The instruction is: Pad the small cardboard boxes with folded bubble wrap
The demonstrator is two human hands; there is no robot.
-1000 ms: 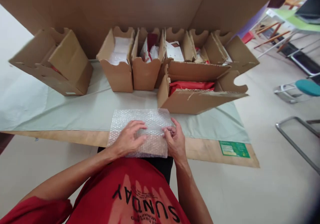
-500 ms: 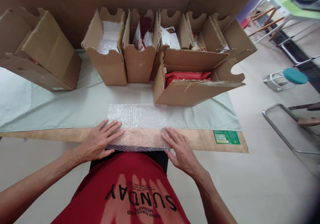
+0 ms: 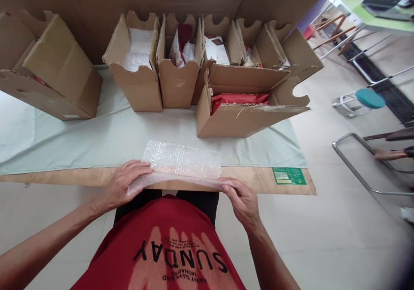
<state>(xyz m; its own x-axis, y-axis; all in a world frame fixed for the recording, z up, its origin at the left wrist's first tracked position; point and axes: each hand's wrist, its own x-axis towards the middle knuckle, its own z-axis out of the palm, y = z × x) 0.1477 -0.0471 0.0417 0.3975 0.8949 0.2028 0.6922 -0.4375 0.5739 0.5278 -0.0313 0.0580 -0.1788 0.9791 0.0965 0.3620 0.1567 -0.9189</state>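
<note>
A sheet of clear bubble wrap (image 3: 183, 157) lies across the table's front edge, its near part folded up and lifted. My left hand (image 3: 127, 181) grips the left end of the lifted part, thumb below and fingers on top. At the other end, my right hand (image 3: 239, 197) pinches the near edge between thumb and fingers. Between my hands the raised edge sags slightly. The far part rests on the pale green cloth (image 3: 123, 145).
Several cardboard bins (image 3: 179, 85) stand along the back, holding bubble wrap, white and red packets. A bin with a red packet (image 3: 239, 98) sits closer, right of centre. A green label (image 3: 289, 176) marks the wooden edge. A teal stool (image 3: 370, 98) and another person's foot (image 3: 390, 154) are at right.
My hands have gone from lying flat on the bubble wrap to gripping its near edge. That edge is now raised, and the sheet has turned slightly. The view has shifted a little.
</note>
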